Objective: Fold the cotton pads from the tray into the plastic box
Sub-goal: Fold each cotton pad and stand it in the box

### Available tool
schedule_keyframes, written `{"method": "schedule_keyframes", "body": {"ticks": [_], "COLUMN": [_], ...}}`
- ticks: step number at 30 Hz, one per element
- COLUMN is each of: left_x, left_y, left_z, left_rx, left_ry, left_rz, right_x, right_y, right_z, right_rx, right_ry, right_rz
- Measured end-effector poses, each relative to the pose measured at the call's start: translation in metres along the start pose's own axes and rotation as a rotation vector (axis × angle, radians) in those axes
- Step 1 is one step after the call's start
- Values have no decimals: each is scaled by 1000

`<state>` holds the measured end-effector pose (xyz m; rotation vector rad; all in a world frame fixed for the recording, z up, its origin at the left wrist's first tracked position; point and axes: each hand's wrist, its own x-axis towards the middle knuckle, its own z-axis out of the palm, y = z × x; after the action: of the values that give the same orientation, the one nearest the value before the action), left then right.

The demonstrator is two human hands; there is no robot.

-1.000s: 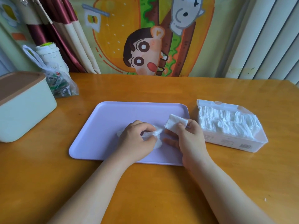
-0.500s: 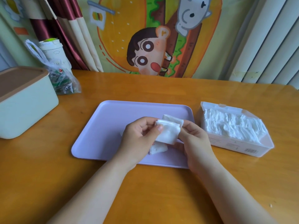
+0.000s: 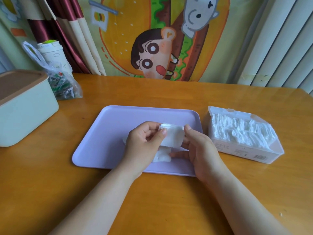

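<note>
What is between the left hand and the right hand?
A cotton pad, which the left hand and right hand both pinch; the head view shows it.

A glossy wooden worktop (image 3: pixel 152 200) fills the lower view. At its far left stands a pale green tub (image 3: pixel 28 116) with a brown lid. Just beside the tub's far corner lies a clear plastic bag (image 3: pixel 65 87) with green-printed contents, and a white cup (image 3: pixel 52 56) stands behind the bag. A red-and-cream curtain (image 3: pixel 71 31) hangs behind the cup. A cartoon hanging (image 3: pixel 152 53) covers the wall, with white ribbed panels (image 3: pixel 279 48) to its right.
</note>
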<state>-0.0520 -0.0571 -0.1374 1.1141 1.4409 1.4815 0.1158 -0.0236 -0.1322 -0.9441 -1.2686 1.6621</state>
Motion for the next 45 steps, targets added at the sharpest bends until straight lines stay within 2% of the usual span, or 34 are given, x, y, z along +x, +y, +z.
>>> {"method": "schedule_keyframes", "body": {"ticks": [5,11,16,18,20,22,24,30,38,41,45], "left_x": [3,0,-2,-2,2,5,5,2,-1,-2,-1], "left_y": [-6,-2,4,5,3,2,2,9,14,16,22], "left_z": [-2,-1,-2,-6,-16,-28,-33,-29,-28,-31,-26], "left_rx": [203,215,272,331,475,692,814,970,765,606,280], "left_ry": [81,-55,-179,-206,-173,-189,-255,-374,-397,-405,-317], "left_rz": [82,55,114,139,169,195,166,120,-70,-105,-97], "right_x": [0,3,1,1,3,5,7,10,10,9,8], "right_y": [8,11,10,12,12,12,11,14,14,13,13], "right_z": [3,8,17,17,12,7,3,0,0,1,0], "right_rx": [-87,-184,-350,-428,-468,-391,-254,-141,-155,-148,-143], "right_ry": [56,87,82,136,266,379,434,417,406,410,393], "right_rz": [-96,-99,-85,-125,-177,-165,-113,-81,-75,-75,-82]}}
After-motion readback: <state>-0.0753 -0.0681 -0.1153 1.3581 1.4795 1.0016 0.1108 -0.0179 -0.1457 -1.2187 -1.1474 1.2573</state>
